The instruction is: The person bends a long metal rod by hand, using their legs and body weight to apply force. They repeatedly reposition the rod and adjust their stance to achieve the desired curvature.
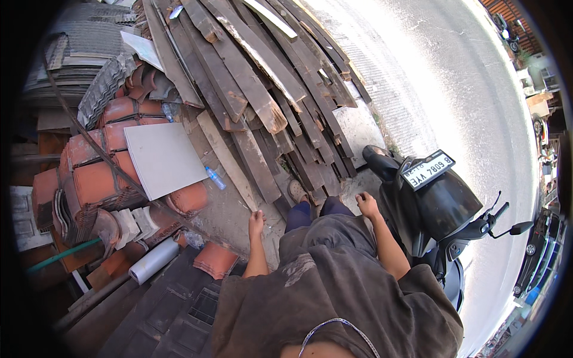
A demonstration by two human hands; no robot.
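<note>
My left hand (256, 223) hangs beside my left thigh, its fingers curled in and nothing visible in them. Out past my right thigh is my right hand (367, 204), loosely closed with no object showing, close to the rear of a black motor scooter (444, 206). Both hands are apart from the things around them. Ahead of my feet lies a large pile of dark wooden planks (262, 89), their near ends reaching my shoe (296, 191). A pale narrow board (227, 158) lies on the ground, ahead of my left hand.
Stacked orange roof tiles (95, 158) stand at left, with a flat grey panel (164, 160) on them. A plastic bottle (215, 178) lies beside the panel. Dark panelled doors (161, 316) lie at lower left. Corrugated sheets (89, 42) fill the far left. A road (477, 101) runs along the right.
</note>
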